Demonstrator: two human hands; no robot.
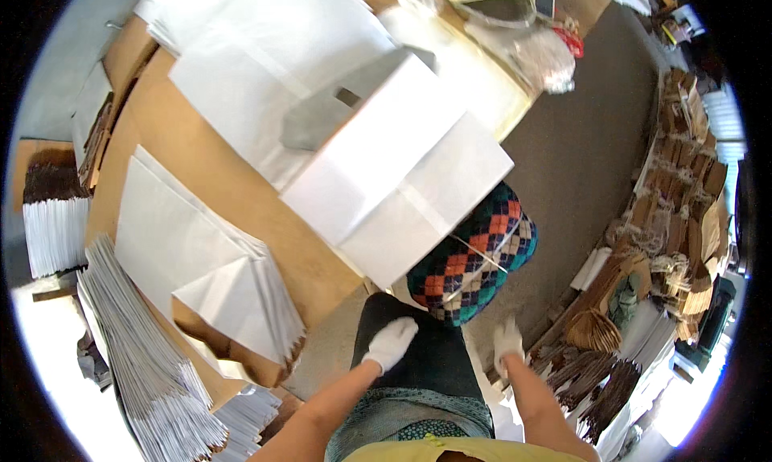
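Observation:
My left hand (392, 343), in a white glove, hangs over my dark trousers with its fingers loosely extended, and nothing shows in it. My right hand (508, 345), also gloved in white and somewhat blurred, is out to the right of my legs, its fingers apart and empty. Ahead of both hands, a folded white paper bag (410, 168) lies at the table's near edge, touched by neither. Beside it is a stool cushion (474, 257) with a colourful diamond pattern, tied across with string. It sits between my hands and the table corner.
More white paper sheets (265, 60) cover the brown table (193, 124). White paper bags (201, 245) are stacked at left, with a large pile (145, 357) below. Plastic-wrapped items (543, 60) lie at the far corner. Bundled brown paper (675, 172) lines the right side, past the grey floor (587, 140).

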